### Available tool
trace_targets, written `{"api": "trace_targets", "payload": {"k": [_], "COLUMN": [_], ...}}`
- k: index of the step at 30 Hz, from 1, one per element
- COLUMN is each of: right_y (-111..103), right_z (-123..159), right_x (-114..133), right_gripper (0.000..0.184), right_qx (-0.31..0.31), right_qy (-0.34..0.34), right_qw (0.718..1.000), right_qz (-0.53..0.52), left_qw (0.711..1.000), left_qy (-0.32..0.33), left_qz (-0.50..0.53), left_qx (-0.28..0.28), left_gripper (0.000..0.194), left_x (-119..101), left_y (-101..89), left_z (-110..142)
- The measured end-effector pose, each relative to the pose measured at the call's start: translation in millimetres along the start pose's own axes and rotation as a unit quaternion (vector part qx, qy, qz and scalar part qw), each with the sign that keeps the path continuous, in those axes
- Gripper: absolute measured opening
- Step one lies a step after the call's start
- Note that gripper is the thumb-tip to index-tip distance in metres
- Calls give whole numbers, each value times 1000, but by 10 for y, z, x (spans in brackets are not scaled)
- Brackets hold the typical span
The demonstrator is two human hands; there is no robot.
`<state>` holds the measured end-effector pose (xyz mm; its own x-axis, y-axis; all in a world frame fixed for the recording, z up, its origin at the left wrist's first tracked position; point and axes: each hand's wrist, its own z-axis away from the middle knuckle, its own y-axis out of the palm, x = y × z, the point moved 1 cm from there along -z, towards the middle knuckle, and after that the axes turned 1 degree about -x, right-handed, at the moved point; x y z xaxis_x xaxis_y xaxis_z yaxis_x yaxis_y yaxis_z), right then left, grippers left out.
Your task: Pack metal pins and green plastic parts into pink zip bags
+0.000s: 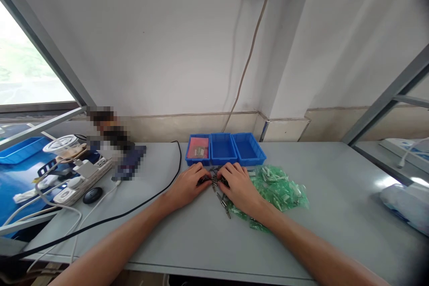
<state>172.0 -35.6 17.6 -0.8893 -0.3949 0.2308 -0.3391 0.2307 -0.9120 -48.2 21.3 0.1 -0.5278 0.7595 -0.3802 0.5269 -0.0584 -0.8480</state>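
My left hand (192, 183) and my right hand (238, 184) face each other above the tabletop, their fingertips almost meeting. Between and beneath them lies a small heap of thin metal pins (215, 178), and the fingers of each hand are curled in around some of these. A few loose pins (222, 202) trail off toward me. Beside and partly under my right hand is a spread of green plastic bags (275, 187) with small pieces inside. Just behind the hands stand three blue bins; the left bin (197, 162) holds a pink sheet with a small clear packet on it.
The middle bin (223, 148) and right bin (248, 148) stand against the wall side. A black cable (134, 209) crosses the table at left, near a mouse (93, 195), a power strip (83, 180) and a blue tray (23, 149). Metal frame posts rise at both sides.
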Motion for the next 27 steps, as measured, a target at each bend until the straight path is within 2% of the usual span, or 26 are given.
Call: {"api": "trace_targets", "payload": {"k": [9, 17, 21, 27], "right_y": [16, 12, -21, -2], "right_z": [-6, -27, -55, -94], "right_x": [-3, -25, -55, -79], "right_gripper": [11, 14, 12, 25], "right_qx": [-15, -59, -79, -54], "right_qy": [7, 40, 71, 101], "right_qw": [999, 983, 953, 879], "right_qz": [-45, -166, -284, -463], "left_qw": [1000, 1000, 1000, 1000], "left_qy": [9, 15, 17, 16], "left_qz": [14, 9, 8, -8], "left_qx": [-3, -18, -19, -14], "left_gripper": [11, 11, 12, 14], "left_x": [-15, -21, -16, -13], "left_y": [-5, -9, -18, -7], "left_z": [-19, -19, -18, -22]}}
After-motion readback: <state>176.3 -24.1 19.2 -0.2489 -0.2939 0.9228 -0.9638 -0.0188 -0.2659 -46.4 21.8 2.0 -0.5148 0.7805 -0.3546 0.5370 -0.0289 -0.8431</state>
